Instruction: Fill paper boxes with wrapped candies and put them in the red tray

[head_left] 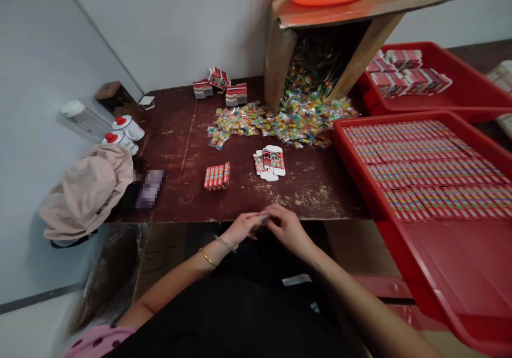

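Observation:
My left hand (241, 229) and my right hand (288, 231) meet at the table's front edge, fingers pinched together. Between them shows the pale edge of a small carton (263, 217), most of it hidden by my fingers. Just beyond lies a loose pile of flat, unfolded red and white cartons (270, 161). To the left of that pile, several filled-looking small red boxes (216, 177) stand in a tight row. Farther back, small clear packets of colourful candy (300, 118) spill from a tipped cardboard box (275, 54).
Right of me, a red tray (436, 262) holds rows of small boxes; behind it another red tray (464, 99) holds carton stacks. Bundled cartons (236, 95) lie by the wall. At left are a beige cap (88, 192), white bottles (130, 127) and a blurred purple item (150, 189).

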Available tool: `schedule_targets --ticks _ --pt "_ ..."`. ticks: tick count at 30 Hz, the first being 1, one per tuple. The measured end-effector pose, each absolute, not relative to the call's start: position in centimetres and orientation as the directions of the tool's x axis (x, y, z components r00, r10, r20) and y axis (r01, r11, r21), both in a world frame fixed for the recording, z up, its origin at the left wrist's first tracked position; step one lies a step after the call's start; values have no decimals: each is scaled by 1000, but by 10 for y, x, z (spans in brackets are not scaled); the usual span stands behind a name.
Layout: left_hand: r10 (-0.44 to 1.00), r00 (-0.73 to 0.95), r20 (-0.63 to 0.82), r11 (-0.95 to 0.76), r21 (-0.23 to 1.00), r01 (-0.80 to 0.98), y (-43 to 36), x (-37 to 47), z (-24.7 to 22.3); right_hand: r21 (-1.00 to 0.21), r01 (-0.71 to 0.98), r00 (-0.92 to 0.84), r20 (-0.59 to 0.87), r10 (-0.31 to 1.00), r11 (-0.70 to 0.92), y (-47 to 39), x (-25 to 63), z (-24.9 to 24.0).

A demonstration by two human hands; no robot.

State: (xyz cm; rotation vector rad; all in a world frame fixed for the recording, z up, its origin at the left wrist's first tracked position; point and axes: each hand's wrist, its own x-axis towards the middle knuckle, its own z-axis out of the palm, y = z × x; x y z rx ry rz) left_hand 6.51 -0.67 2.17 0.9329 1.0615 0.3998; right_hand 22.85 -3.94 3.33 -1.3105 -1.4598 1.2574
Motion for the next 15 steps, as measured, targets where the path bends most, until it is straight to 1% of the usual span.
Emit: schedule_targets --ticks 1,2,3,5,7,9,11,14,15 --pt "687 449 -572 580 803 135 -6 65 22 -956 283 -179 23 984 73 -40 228 35" --pt "685 440 -580 592 796 127 -6 65 21 -936 324 -204 70 977 134 -39 227 36" --pt "682 439 -585 602 790 118 -5 64 21 -928 338 -217 85 972 157 -39 227 36" --pt "667 472 -576 623 779 71 -3 61 21 -931 335 -196 78 978 142 -35 228 35" --pt "615 578 -536 672 740 -30 -2 57 21 -933 338 -143 75 987 120 -30 229 34" --pt "557 685 -470 714 692 -107 -3 51 21 -929 350 -129 78 989 119 -27 230 32" --pt "532 711 -460 727 679 -104 -6 47 21 -919 362 -163 99 982 153 -28 230 30" --pt "520 671 -529 738 673 -42 -13 41 19 -893 379 -211 172 962 242 -35 230 26" --pt "511 667 -542 742 671 -23 -14 40 18 -894 376 -210 175 962 245 -37 229 24"
